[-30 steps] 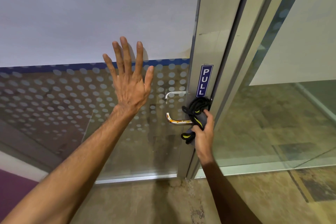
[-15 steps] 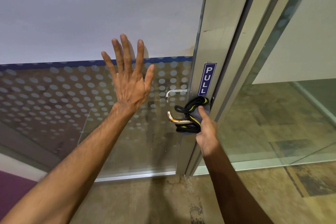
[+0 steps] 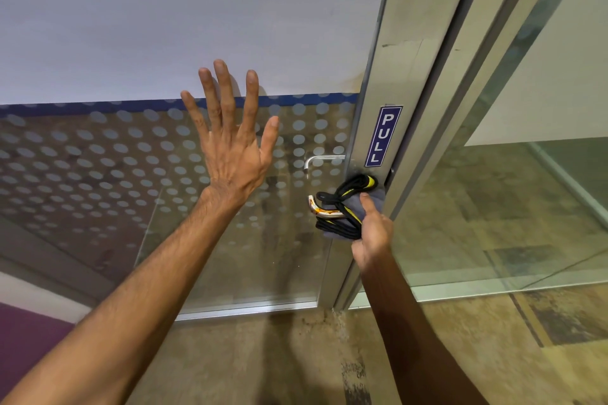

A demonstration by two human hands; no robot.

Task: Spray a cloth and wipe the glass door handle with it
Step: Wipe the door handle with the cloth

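A chrome lever door handle (image 3: 324, 212) sticks out leftward from the metal frame of the glass door (image 3: 204, 194). My right hand (image 3: 373, 230) grips a grey cloth with black and yellow edging (image 3: 347, 207), bunched around the handle's base near the frame. The handle's curved free end shows to the left of the cloth. My left hand (image 3: 232, 145) is flat against the glass with fingers spread, left of the handle. No spray bottle is in view.
A blue PULL sign (image 3: 383, 135) is fixed on the metal door frame (image 3: 404, 76) just above the handle. A second lever (image 3: 317, 161) shows through the dotted glass. A fixed glass panel (image 3: 526, 207) stands to the right; brown floor tiles (image 3: 460, 355) lie below.
My right hand has shifted the cloth slightly up and along the handle, with the forefinger now pressing on it. The left hand has stayed flat on the glass.
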